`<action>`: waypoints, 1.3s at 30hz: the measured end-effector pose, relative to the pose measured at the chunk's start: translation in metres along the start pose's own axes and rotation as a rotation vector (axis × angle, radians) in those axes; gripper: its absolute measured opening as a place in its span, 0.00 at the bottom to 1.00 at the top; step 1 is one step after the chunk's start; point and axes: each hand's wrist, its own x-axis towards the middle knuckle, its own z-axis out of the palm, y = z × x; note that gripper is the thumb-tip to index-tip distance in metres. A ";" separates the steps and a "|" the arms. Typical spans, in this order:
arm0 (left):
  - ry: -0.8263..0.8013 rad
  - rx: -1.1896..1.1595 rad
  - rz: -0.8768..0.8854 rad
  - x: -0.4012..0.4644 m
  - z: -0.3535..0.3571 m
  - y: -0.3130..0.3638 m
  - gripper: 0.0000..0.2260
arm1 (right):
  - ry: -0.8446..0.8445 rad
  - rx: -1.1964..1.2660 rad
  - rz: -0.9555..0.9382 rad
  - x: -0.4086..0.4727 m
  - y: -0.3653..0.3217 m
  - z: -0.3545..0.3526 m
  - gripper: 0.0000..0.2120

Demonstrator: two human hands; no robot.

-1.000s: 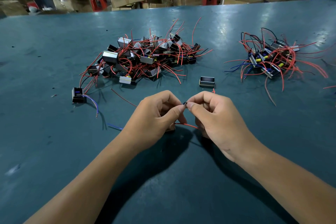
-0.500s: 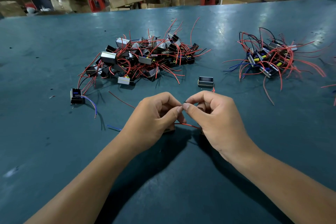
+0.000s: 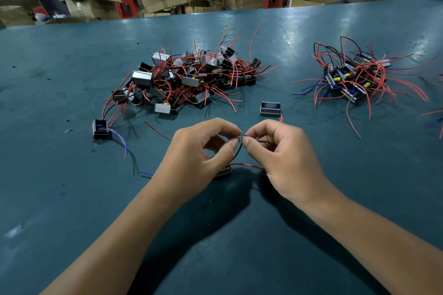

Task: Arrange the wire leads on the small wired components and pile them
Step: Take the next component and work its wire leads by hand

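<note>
- Left hand (image 3: 199, 151) and right hand (image 3: 282, 151) are both pinching 1 thin black wire lead (image 3: 236, 154) – grip clamped at its tip.
- Small black wired component (image 3: 224, 172) is resting on the teal table (image 3: 72, 199) beneath – looking light, lead pliable and best held near the end.

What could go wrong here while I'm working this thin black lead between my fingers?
1. Both hands, left hand and right hand, pinch the black lead close together; a hard bend might kink or snap it.
2. The component under the left hand could drag as you pull.
3. The red lead may snag under your right hand.
</note>
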 end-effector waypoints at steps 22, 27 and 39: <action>-0.129 0.108 -0.072 0.006 -0.010 0.014 0.07 | -0.150 -0.289 -0.214 -0.007 -0.019 -0.009 0.05; -0.150 0.135 -0.111 0.005 -0.011 0.019 0.09 | -0.166 -0.316 -0.257 -0.008 -0.020 -0.008 0.05; -0.081 -0.346 -0.504 0.004 -0.008 0.019 0.10 | -0.179 -0.449 -0.330 -0.007 -0.024 -0.009 0.03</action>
